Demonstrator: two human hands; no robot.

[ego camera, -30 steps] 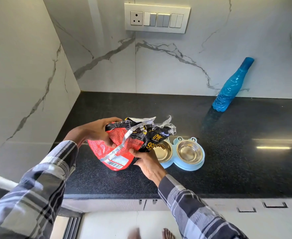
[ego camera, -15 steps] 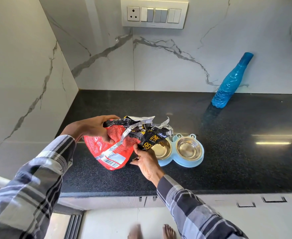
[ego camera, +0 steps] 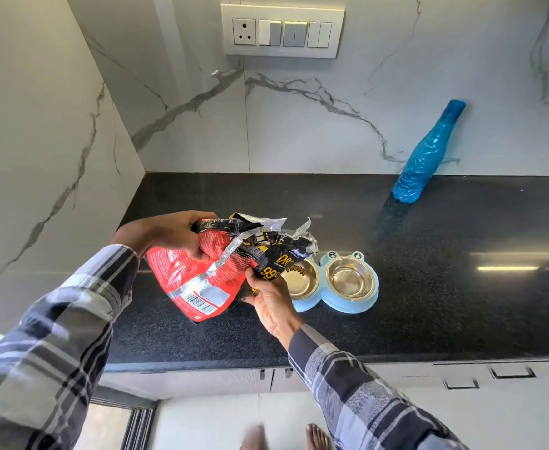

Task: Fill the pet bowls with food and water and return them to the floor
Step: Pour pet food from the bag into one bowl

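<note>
While the food bag [ego camera: 208, 271] tilts with its torn mouth toward the right, the left hand [ego camera: 166, 233] grips its crumpled upper edge — the right hand [ego camera: 268, 300], nearer the bowls, pinches the lower lip. Just right of it, kibble drops into the left bowl [ego camera: 300, 279] of the blue double feeder [ego camera: 351, 303]; right bowl [ego camera: 347, 279] bare — water bottle [ego camera: 427, 154] well apart.

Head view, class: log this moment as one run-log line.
step: pouring kibble | left hand: grips food bag | right hand: pinches bag mouth | left bowl: kibble falling in | right bowl: empty | blue bottle: untouched
</note>
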